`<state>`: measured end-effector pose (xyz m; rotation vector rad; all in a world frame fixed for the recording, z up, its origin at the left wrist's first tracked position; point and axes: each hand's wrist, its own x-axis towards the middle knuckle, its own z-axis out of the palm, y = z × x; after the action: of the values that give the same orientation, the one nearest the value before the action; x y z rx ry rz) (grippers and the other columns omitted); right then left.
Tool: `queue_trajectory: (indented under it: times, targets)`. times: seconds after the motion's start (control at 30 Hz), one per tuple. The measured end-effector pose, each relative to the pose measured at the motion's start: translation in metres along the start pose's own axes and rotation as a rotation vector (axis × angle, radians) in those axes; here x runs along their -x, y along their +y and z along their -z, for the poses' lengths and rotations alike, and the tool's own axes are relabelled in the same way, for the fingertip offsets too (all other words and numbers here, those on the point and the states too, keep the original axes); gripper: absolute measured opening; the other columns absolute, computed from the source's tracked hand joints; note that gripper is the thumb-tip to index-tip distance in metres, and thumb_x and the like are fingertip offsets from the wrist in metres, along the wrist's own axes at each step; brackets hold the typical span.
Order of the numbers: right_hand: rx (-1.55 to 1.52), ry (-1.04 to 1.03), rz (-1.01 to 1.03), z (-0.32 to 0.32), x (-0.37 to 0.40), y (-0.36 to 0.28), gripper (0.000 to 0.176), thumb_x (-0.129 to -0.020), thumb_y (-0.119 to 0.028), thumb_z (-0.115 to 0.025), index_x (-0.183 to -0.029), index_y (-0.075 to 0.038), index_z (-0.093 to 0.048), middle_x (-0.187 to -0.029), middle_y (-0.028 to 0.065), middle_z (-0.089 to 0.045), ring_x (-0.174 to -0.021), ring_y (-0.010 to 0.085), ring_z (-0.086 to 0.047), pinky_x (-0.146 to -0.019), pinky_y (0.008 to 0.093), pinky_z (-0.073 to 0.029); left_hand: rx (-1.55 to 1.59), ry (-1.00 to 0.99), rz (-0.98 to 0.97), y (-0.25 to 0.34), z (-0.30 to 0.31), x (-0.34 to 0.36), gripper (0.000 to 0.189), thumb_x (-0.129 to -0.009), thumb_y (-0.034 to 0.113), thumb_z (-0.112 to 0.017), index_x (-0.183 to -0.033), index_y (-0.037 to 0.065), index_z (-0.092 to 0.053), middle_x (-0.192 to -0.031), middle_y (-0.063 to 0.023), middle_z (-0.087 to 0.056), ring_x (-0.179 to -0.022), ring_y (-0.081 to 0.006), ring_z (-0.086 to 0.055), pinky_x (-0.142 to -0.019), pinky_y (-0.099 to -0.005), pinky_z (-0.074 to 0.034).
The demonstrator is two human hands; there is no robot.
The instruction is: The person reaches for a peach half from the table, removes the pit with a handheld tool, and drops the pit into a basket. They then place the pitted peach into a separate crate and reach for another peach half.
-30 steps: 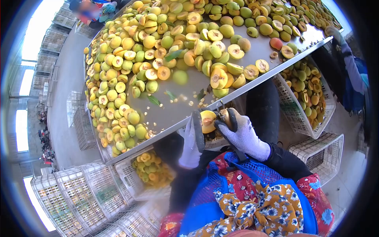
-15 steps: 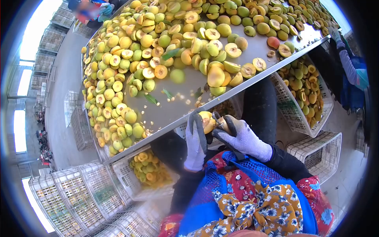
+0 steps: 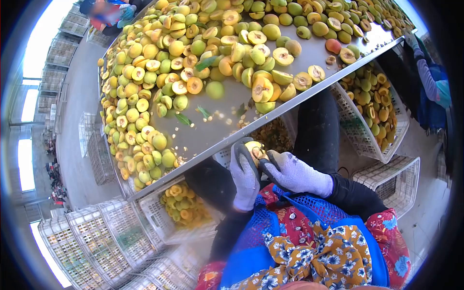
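My left hand (image 3: 244,173), in a pale lilac and dark-palmed glove, is closed around a yellow fruit piece (image 3: 255,151) just below the table's metal edge. Right beside it is my right hand (image 3: 292,171), gloved alike, its fingers closed at the fruit; whatever tool or pit lies between them is too hidden to tell. Above, many whole and halved yellow-green fruits (image 3: 176,48) lie on the metal table (image 3: 220,108). Near the edge sits a halved fruit (image 3: 262,90), cut face up. Small pits and green leaves (image 3: 183,119) are scattered there.
A crate of fruit (image 3: 162,217) stands lower left, another (image 3: 355,130) at the right. An empty crate (image 3: 394,186) lies lower right. Stacked crates (image 3: 99,232) fill the lower left. A person (image 3: 108,13) is upper left, and another person's sleeve (image 3: 427,77) shows at right.
My right hand has closed in at the fruit, and the tool seen between my hands earlier is now hidden. A halved fruit near the edge now shows its cut face.
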<state>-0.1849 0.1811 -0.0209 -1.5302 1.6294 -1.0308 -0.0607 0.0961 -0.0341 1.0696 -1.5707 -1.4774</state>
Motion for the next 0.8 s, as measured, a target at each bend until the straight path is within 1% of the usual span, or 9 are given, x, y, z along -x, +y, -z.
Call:
queue_trajectory:
  times: [0.07,0.17,0.2,0.3,0.43,0.53,0.63,0.67,0.8]
  targets:
    - [-0.178,0.045,0.048,-0.005,0.001,0.009,0.031,-0.101,-0.029,-0.048,-0.094,-0.001,-0.057,-0.072,0.0177,-0.061,-0.058,0.0314,-0.061,-0.053,0.0399,-0.048,-0.153,0.048,-0.118,0.002,-0.006,0.001,0.029,-0.105,0.018,-0.039,-0.115,-0.003,-0.057,-0.106,-0.0118,-0.064,-0.095,-0.0202,-0.063,-0.086,-0.0324,-0.05]
    - [-0.868,-0.354,-0.501,0.023,-0.006,-0.01,0.034,-0.102,-0.033,-0.048,-0.091,-0.003,-0.058,-0.069,0.0075,-0.059,-0.055,0.018,-0.058,-0.052,0.0302,-0.045,-0.243,0.032,-0.183,0.01,-0.008,0.001,0.031,-0.105,0.02,-0.038,-0.115,-0.002,-0.057,-0.104,-0.0121,-0.064,-0.09,-0.02,-0.064,-0.083,-0.0315,-0.052]
    - [-0.984,-0.337,-0.55,0.029,-0.008,-0.02,0.037,-0.102,-0.039,-0.049,-0.091,-0.005,-0.058,-0.064,0.0009,-0.055,-0.049,0.0086,-0.052,-0.044,0.0229,-0.04,-0.249,0.013,-0.185,0.011,-0.008,0.0,0.032,-0.106,0.022,-0.038,-0.116,-0.002,-0.057,-0.102,-0.0122,-0.064,-0.088,-0.0199,-0.065,-0.083,-0.0311,-0.053]
    - [-1.68,-0.455,-0.868,0.027,-0.004,-0.003,0.039,-0.101,-0.042,-0.051,-0.091,-0.005,-0.058,-0.057,0.0009,-0.05,-0.039,0.0089,-0.046,-0.035,0.0212,-0.037,0.281,-0.173,0.209,-0.011,0.004,-0.01,0.035,-0.105,0.026,-0.04,-0.114,-0.003,-0.057,-0.098,-0.0122,-0.066,-0.088,-0.0194,-0.065,-0.083,-0.0306,-0.053]
    - [-2.181,-0.693,-0.911,0.015,0.003,0.02,0.041,-0.101,-0.044,-0.049,-0.095,-0.005,-0.056,-0.052,0.0003,-0.045,-0.033,0.0088,-0.04,-0.031,0.0204,-0.033,0.055,-0.321,-0.034,-0.008,0.012,-0.016,0.042,-0.106,0.031,-0.035,-0.111,-0.003,-0.059,-0.096,-0.0119,-0.067,-0.087,-0.0185,-0.065,-0.081,-0.0302,-0.052]
    - [-2.003,-0.615,-0.915,0.013,0.006,0.017,0.043,-0.102,-0.045,-0.046,-0.098,-0.004,-0.056,-0.051,0.0007,-0.043,-0.033,0.0093,-0.038,-0.031,0.0207,-0.033,-0.312,-0.354,-0.204,0.012,0.012,-0.016,0.046,-0.107,0.035,-0.034,-0.111,-0.002,-0.059,-0.097,-0.0117,-0.067,-0.087,-0.0175,-0.065,-0.081,-0.0302,-0.051]
    - [-2.199,-0.657,-0.922,0.009,0.007,0.019,0.043,-0.102,-0.045,-0.045,-0.099,-0.003,-0.054,-0.052,0.0015,-0.042,-0.033,0.009,-0.038,-0.031,0.0206,-0.033,0.162,-0.414,0.001,-0.009,0.01,-0.016,0.047,-0.106,0.038,-0.035,-0.112,-0.002,-0.059,-0.096,-0.0113,-0.067,-0.086,-0.0176,-0.064,-0.08,-0.0306,-0.051]
    - [-2.321,-0.675,-0.929,0.005,0.009,0.02,0.043,-0.103,-0.045,-0.045,-0.098,-0.003,-0.053,-0.052,0.0016,-0.042,-0.033,0.0091,-0.038,-0.031,0.0205,-0.033,0.417,-0.427,0.208,-0.011,0.008,-0.011,0.048,-0.106,0.04,-0.037,-0.112,-0.003,-0.058,-0.094,-0.0111,-0.066,-0.085,-0.0178,-0.064,-0.08,-0.0312,-0.051]
    - [-2.387,-0.731,-0.88,0.002,0.014,0.027,0.042,-0.103,-0.043,-0.044,-0.097,-0.002,-0.051,-0.052,0.0014,-0.042,-0.035,0.0082,-0.039,-0.031,0.0185,-0.033,0.234,-0.494,-0.011,0.002,0.007,-0.012,0.048,-0.106,0.039,-0.037,-0.112,-0.004,-0.058,-0.093,-0.0115,-0.065,-0.085,-0.0182,-0.064,-0.08,-0.0311,-0.051]
